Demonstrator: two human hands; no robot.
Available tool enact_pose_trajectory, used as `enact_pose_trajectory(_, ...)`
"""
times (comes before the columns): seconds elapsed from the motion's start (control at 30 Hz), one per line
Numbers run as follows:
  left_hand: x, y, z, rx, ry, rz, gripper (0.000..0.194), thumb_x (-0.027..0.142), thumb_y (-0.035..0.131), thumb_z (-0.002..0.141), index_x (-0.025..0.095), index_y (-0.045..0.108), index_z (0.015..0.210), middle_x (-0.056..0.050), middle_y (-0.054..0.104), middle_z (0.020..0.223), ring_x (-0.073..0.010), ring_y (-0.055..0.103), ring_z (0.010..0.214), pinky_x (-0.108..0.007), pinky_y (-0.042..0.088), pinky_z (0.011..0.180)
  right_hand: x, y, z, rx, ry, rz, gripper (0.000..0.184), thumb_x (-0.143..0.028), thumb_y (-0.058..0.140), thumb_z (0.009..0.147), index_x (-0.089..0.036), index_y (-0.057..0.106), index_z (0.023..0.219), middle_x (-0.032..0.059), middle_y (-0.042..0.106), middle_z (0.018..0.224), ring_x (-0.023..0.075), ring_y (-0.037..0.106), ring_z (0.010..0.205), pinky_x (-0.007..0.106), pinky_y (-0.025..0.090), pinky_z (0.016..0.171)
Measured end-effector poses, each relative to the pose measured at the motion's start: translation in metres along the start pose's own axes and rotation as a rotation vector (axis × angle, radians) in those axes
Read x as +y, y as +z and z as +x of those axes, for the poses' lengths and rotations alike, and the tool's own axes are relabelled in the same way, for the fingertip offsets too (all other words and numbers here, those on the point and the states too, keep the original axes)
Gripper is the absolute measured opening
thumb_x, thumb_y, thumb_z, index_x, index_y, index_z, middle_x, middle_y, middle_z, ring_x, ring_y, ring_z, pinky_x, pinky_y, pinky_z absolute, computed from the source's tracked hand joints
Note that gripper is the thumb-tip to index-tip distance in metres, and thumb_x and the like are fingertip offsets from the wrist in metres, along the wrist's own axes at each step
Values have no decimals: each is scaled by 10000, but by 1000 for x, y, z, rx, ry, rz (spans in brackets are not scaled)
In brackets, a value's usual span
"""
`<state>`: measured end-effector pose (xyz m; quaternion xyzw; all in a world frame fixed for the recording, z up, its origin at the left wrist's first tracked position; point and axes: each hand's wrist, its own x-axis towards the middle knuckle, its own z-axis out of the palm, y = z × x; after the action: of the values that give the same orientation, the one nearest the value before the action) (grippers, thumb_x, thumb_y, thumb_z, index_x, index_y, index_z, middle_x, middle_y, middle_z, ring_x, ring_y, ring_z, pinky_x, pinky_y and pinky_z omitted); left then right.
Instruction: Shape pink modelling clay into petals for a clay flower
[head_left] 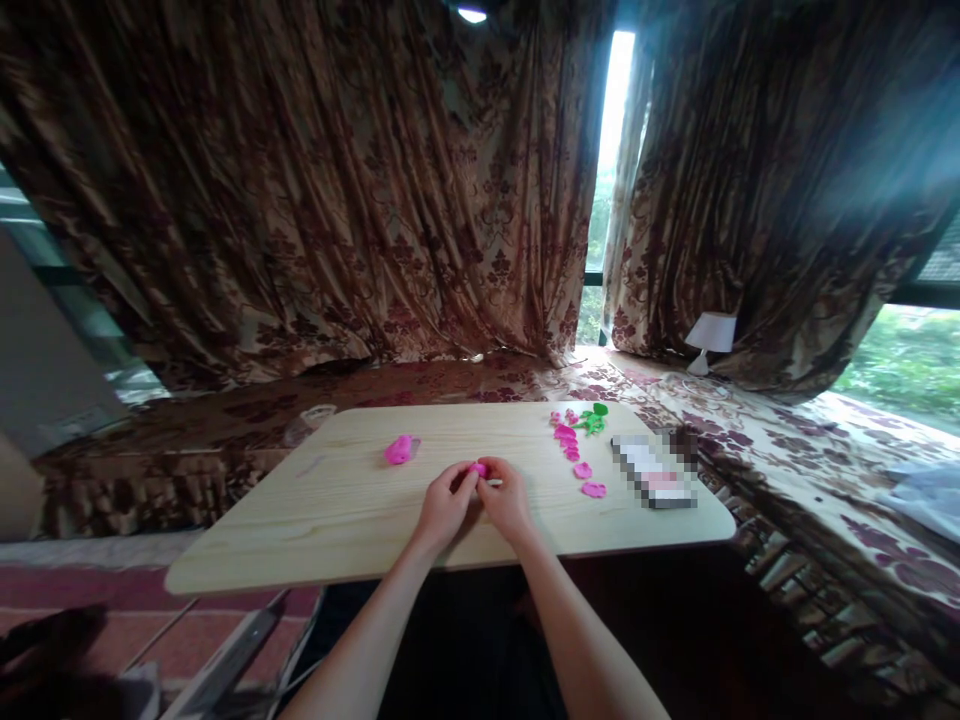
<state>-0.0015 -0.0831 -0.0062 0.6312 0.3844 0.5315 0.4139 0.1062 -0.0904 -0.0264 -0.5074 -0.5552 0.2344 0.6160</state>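
Both hands meet over the near middle of the pale wooden table [337, 530]. Between their fingertips is a small piece of pink modelling clay [478, 469]. My left hand [444, 503] pinches it from the left, and my right hand [507, 497] closes on it from the right. A larger pink clay lump [399, 450] lies farther back to the left. To the right, flattened pink clay pieces [566, 440] form a loose row, with two more pink pieces [594, 490] nearer me. Green clay pieces [594, 422] sit behind them.
A pixelated flat rectangular item [654, 472] lies near the table's right edge. Beyond the table runs a ledge with patterned cloth [450, 385], under long curtains [337, 200]. A small white lamp [711, 335] stands at the back right.
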Motion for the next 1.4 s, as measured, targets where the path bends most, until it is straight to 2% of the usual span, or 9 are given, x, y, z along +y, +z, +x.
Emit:
enact_pose_trajectory(0.13, -10, -5, 5, 12, 22, 22, 292, 336, 588, 721, 150, 683, 925, -89, 696, 976, -235, 606, 957, -376, 419, 913, 3, 1, 2, 6, -19, 20, 181, -235, 578, 757, -198, 657, 915, 27, 691, 839, 161, 635, 756, 308, 520, 723)
enact_pose_trajectory(0.33, -20, -9, 7, -14, 36, 29, 314, 319, 566, 735, 163, 676, 984, -81, 686, 1041, -227, 600, 997, -368, 412, 930, 8, 1, 4, 9, -15, 70, 194, -285, 616, 741, -229, 674, 918, 29, 686, 901, 160, 641, 784, 291, 519, 735)
enact_pose_trajectory(0.5, -17, -8, 5, -1, 34, 48, 312, 334, 582, 724, 166, 680, 968, -80, 690, 1024, -229, 607, 970, -367, 419, 911, 10, 2, 3, -21, 31, 129, 313, -310, 617, 738, -219, 643, 1036, 31, 695, 888, 157, 650, 737, 276, 529, 667)
enact_pose_trajectory(0.77, -14, -9, 5, -24, 42, 42, 370, 391, 585, 732, 150, 664, 1002, -88, 696, 972, -226, 621, 892, -346, 453, 831, 5, -1, 3, -46, 51, 194, 281, -403, 559, 780, -212, 676, 948, 26, 707, 847, 176, 654, 768, 288, 529, 683)
enact_pose_trajectory(1.07, -17, -6, 6, -33, 20, 57, 382, 422, 605, 705, 140, 671, 954, -88, 696, 916, -216, 615, 846, -320, 464, 778, 7, -2, 4, -14, 76, 217, 246, -379, 568, 763, -204, 685, 889, 19, 703, 804, 178, 641, 763, 284, 516, 690)
enact_pose_trajectory(1.27, -11, -7, 5, -35, 14, 54, 393, 434, 589, 716, 151, 675, 974, -59, 703, 814, -193, 619, 746, -300, 472, 718, 4, -2, 3, -27, 64, 223, 281, -375, 551, 785, -219, 636, 1002, 17, 701, 843, 158, 645, 733, 265, 515, 654)
enact_pose_trajectory(1.4, -11, -8, 5, -37, 12, 52, 400, 432, 585, 719, 153, 673, 991, -68, 702, 862, -204, 619, 783, -307, 469, 735, 3, -3, 3, -50, 49, 202, 232, -381, 559, 781, -211, 675, 888, 19, 702, 797, 158, 638, 723, 265, 508, 664)
